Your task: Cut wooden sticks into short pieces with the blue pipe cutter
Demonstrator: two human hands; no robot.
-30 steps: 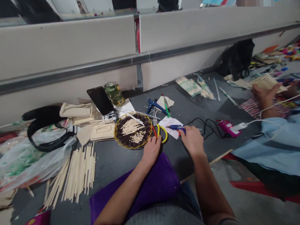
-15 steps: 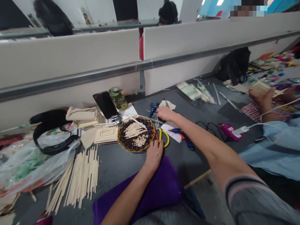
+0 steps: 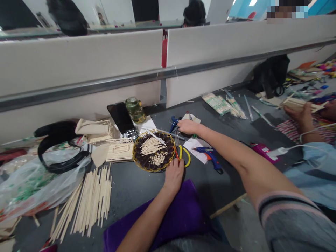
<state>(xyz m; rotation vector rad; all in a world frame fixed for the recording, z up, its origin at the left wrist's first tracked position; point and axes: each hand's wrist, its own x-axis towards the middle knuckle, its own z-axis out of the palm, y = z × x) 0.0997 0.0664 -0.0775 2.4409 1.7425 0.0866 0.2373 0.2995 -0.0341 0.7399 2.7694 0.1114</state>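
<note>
My left hand [image 3: 174, 175] is closed at the near rim of a round woven basket [image 3: 135, 161], its fingertips on the red and yellow handles of a pair of scissors [image 3: 187, 155]. The scissors point away from me, beside the basket. Short wooden sticks [image 3: 151, 145] and small cut pieces [image 3: 158, 158] lie in the basket. Farther off, my right hand [image 3: 189, 126] reaches down to the table with fingers bent together, next to a blue-handled tool [image 3: 173, 123]. What its fingertips hold, if anything, is hidden. A crumpled pale cloth or paper [image 3: 194, 118] lies just behind this hand.
Long sticks [image 3: 91, 199], stick-built pieces [image 3: 119, 151], headphones [image 3: 42, 154] and a plastic bag [image 3: 52, 189] lie left. A phone [image 3: 120, 117] leans by a green jar [image 3: 135, 110]. Right are a blue glue gun [image 3: 214, 157], packed sticks [image 3: 216, 104] and a co-worker's hand [image 3: 301, 117].
The view has shifted slightly, so most things sit a little farther right. Both my hands stay at nearly the same spots. The co-worker's hands have raised and tilted a stick-built piece.
</note>
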